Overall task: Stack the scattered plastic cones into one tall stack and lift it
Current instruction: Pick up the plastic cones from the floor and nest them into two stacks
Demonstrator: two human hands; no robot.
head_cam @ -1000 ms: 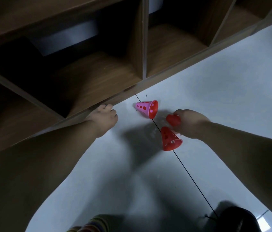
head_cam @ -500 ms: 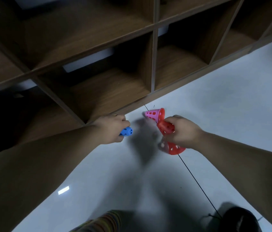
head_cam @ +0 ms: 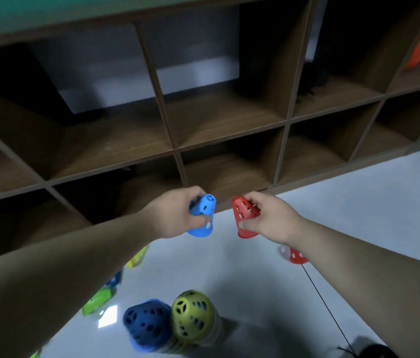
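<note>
1. Blue cone (head_cam: 203,215), mid-frame, is gripped by the left hand (head_cam: 178,218), fingers curled round it.
2. Red cone (head_cam: 245,217), just right of it and apart, is pinched by the right hand (head_cam: 272,219).
3. Dark blue stack (head_cam: 147,325) and yellow-green stack (head_cam: 193,316) stand touching on the floor (head_cam: 358,202), lower centre.
4. Another red cone (head_cam: 295,255) lies under the right wrist.

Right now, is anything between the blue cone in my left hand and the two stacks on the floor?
Nothing visible. The blue cone in the left hand is held in the air; only bare floor shows between it and the dark blue stack and yellow-green stack.
</note>
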